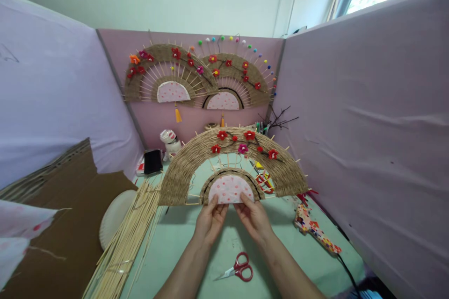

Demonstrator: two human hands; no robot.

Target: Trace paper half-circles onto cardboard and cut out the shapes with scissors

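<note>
A fan-shaped craft of wound brown cord over thin sticks (pixel 182 163) stands upright before me, with red and magenta flowers along its upper right arc. At its base is a half-round patch of pink dotted cloth (pixel 229 187). My left hand (pixel 211 219) grips the bottom edge left of centre, thumb on the front. On the other side, my right hand (pixel 253 219) pinches the same edge, thumb on the cloth. The fingers behind the fan are partly hidden. Red-handled scissors (pixel 238 268) lie on the table between my forearms.
Thin sticks (pixel 129 233) lie in a bundle at left, beside cardboard (pixel 80 215) and a white paper plate (pixel 114 217). A patterned glue gun (pixel 315 231) with a cord lies right. Two decorated fans (pixel 136 86) hang on the back panel. Dark twigs (pixel 280 119) stand behind.
</note>
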